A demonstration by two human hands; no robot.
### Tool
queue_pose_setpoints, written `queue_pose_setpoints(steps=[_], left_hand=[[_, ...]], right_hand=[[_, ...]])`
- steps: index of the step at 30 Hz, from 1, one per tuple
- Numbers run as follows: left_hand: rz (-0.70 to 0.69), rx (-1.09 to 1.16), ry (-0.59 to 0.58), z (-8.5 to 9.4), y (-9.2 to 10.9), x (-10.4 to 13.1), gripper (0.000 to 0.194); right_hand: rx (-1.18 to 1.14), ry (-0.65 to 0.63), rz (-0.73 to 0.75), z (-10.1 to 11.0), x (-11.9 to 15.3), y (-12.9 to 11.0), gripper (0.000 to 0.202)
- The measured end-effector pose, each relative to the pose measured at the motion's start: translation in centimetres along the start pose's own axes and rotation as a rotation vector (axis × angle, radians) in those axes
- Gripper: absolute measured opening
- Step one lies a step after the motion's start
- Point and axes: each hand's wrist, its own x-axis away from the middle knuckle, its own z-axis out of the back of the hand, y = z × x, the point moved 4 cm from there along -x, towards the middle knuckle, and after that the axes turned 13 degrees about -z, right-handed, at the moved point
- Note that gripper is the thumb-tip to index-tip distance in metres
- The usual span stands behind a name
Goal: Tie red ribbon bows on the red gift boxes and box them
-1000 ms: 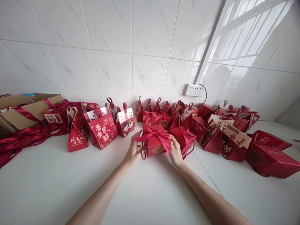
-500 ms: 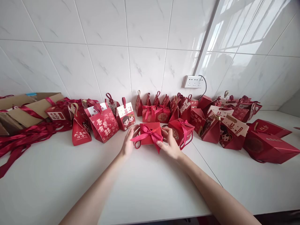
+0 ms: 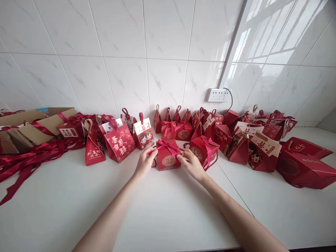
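Observation:
A small red gift box (image 3: 168, 162) with a round gold emblem on its front stands on the white table. A red ribbon bow (image 3: 169, 148) is tied over its top. My left hand (image 3: 145, 160) pinches the bow's left end between thumb and finger. At the box's right edge, my right hand (image 3: 192, 163) has thumb and forefinger closed on the bow's right end; its other fingers are partly hidden. Close beside that hand is another red box with a bow (image 3: 203, 152) and a corded handle. A white-topped box with cartoon figures (image 3: 144, 133) stands behind my left hand.
Several red gift boxes (image 3: 119, 141) line the back of the table. At left, loose red ribbons (image 3: 34, 148) lie in front of an open cardboard box (image 3: 49, 126). Two larger red boxes (image 3: 306, 169) are at far right. A power strip (image 3: 217, 95) hangs on the tiled wall.
The box has tipped upright, so its gold-emblem front now shows below the bow. My hands have shifted from the box's sides to the ribbon ends. The view has moved slightly.

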Motion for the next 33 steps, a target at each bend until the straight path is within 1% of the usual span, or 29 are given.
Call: queue_pose_setpoints(steps=[4,6,9,11,13,16,20,23,26,29,33], left_hand=[[0.002,0.039,-0.047,-0.3,0.1,0.0,0.025],[-0.014,0.042,-0.043,-0.3,0.2,0.0,0.023],[-0.030,0.024,-0.029,-0.1,0.3,0.0,0.025],[-0.024,0.015,-0.032,0.0,0.4,0.0,0.031],[-0.016,0.012,-0.027,-0.1,0.6,0.1,0.031],[-0.005,0.015,0.001,0.0,0.7,0.2,0.029],[0.031,0.043,0.040,0.3,0.1,0.1,0.023],[0.053,0.059,0.066,0.5,-0.3,0.1,0.029],[0.042,0.039,0.113,0.8,-0.2,0.2,0.027],[0.018,0.013,0.187,1.4,0.1,0.4,0.028],[-0.010,0.016,0.258,2.0,0.4,0.4,0.029]], right_hand=[[0.070,0.029,-0.011,0.0,0.7,-0.7,0.037],[0.085,0.040,-0.024,-0.1,0.9,-0.8,0.036],[0.048,0.069,-0.049,-0.2,1.0,-0.8,0.033],[0.006,0.074,-0.058,-0.3,0.9,-0.8,0.034],[-0.038,0.069,-0.064,-0.3,0.8,-0.7,0.037],[-0.137,0.059,-0.073,-0.1,0.4,-0.6,0.042],[-0.340,-0.031,-0.123,0.2,0.0,-0.2,0.042],[-0.495,-0.053,-0.167,0.4,-0.2,0.0,0.037],[-0.633,0.007,-0.167,0.9,-0.2,0.0,0.030],[-0.764,0.099,-0.121,1.7,-0.2,-0.1,0.025],[-0.912,0.160,-0.068,2.7,-0.1,-0.5,0.030]])
